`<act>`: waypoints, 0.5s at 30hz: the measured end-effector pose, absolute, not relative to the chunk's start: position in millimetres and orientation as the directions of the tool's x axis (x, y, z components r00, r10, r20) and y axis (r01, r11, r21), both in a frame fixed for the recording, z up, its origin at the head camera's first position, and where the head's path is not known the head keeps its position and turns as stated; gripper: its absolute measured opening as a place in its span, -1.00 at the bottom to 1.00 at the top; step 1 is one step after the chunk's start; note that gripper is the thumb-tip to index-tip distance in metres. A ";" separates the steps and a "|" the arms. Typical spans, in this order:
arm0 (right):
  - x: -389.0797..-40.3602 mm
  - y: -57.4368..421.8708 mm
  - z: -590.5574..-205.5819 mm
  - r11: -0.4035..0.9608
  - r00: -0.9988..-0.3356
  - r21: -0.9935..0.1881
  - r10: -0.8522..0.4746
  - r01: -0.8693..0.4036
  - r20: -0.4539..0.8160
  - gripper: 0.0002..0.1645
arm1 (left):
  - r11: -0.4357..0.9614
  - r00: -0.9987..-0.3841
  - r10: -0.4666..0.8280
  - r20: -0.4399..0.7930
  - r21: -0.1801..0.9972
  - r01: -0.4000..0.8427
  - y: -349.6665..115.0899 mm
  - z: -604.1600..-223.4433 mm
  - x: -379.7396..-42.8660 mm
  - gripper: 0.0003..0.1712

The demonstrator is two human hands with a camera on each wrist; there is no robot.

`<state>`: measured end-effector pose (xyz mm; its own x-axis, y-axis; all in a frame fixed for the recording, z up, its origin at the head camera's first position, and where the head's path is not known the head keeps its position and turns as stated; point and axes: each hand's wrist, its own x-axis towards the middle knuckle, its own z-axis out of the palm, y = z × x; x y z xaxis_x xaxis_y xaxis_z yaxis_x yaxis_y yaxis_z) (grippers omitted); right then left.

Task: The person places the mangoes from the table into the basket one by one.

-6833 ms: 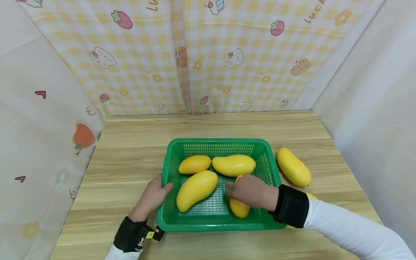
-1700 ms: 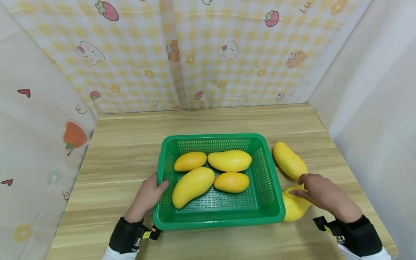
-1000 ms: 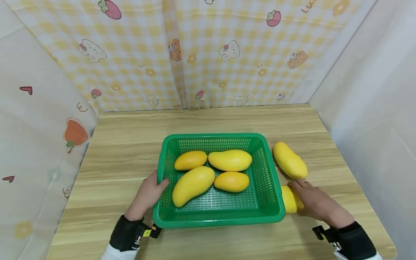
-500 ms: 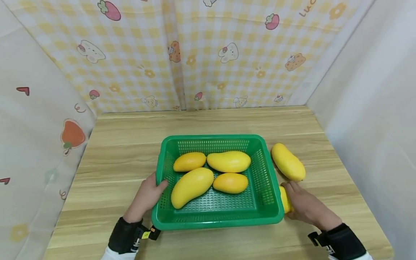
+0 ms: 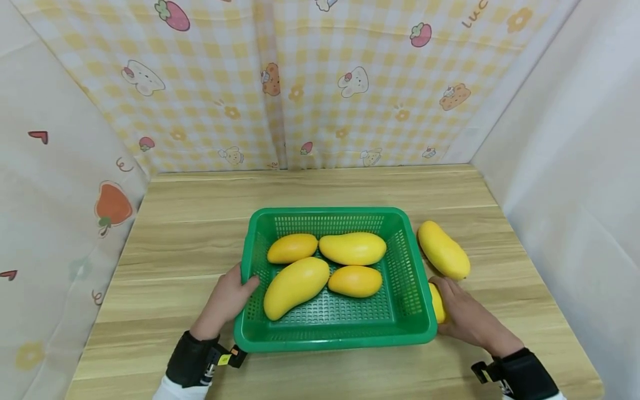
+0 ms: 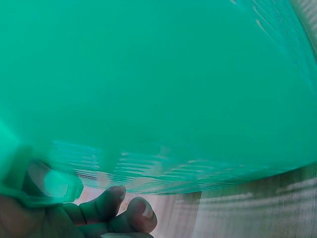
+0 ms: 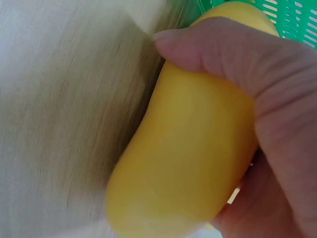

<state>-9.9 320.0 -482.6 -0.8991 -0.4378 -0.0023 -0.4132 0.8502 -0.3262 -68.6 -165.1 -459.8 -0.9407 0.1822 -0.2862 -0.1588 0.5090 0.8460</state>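
My left hand [image 5: 227, 297] grips the left rim of a green plastic basket [image 5: 340, 348], thumb over the edge and fingers outside. In the left wrist view, curled fingers [image 6: 141, 214] show beneath the basket wall [image 6: 163, 89]. Several yellow mangoes, among them a large curved mango [image 5: 296, 288] and a smaller orange-yellow mango [image 5: 355, 281], lie inside. Just outside the basket's right wall, my right hand [image 5: 467, 312] holds another mango [image 7: 183, 148], thumb across it and fingers round the far side. Most of that mango is hidden by the hand and basket rim in the head view.
One more mango [image 5: 443, 250] lies on the wooden table [image 5: 200, 222] by the basket's back right corner, just beyond the right hand. A checked cloth [image 5: 310, 83] hangs behind the table, and pale curtains [image 5: 565, 183] close off both sides.
My right hand let go of a mango in the basket, moved out to the right, and took hold of the nearer loose mango, shifting slightly left with it. The left hand stays on the rim.
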 end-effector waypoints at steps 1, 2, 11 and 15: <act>-10.1 320.2 -482.2 0.849 -0.901 -0.337 -0.433 -0.406 -0.005 0.08 | 0.509 -0.941 0.182 -0.286 0.846 -0.159 -165.1 -459.7 -68.6 -0.62; -10.3 320.5 -482.0 0.848 -0.904 -0.345 -0.429 -0.401 -0.004 0.08 | 0.510 -0.941 0.182 -0.285 0.846 -0.158 -165.2 -459.7 -68.7 -0.62; -10.4 333.3 -466.9 0.856 -0.948 -0.435 -0.318 -0.279 -0.017 0.10 | 0.519 -0.944 0.190 -0.269 0.844 -0.136 -165.3 -459.6 -68.5 -0.61; -14.1 337.7 -456.8 0.861 -0.948 -0.416 -0.320 -0.291 0.001 0.10 | 0.513 -0.942 0.189 -0.278 0.846 -0.147 -165.8 -459.1 -68.8 -0.60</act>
<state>-14.1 337.7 -456.8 -0.9475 -0.3197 0.0009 -0.2911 0.8614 -0.4162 -68.8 -165.8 -459.1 -0.9419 0.1886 -0.2779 -0.1469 0.5126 0.8460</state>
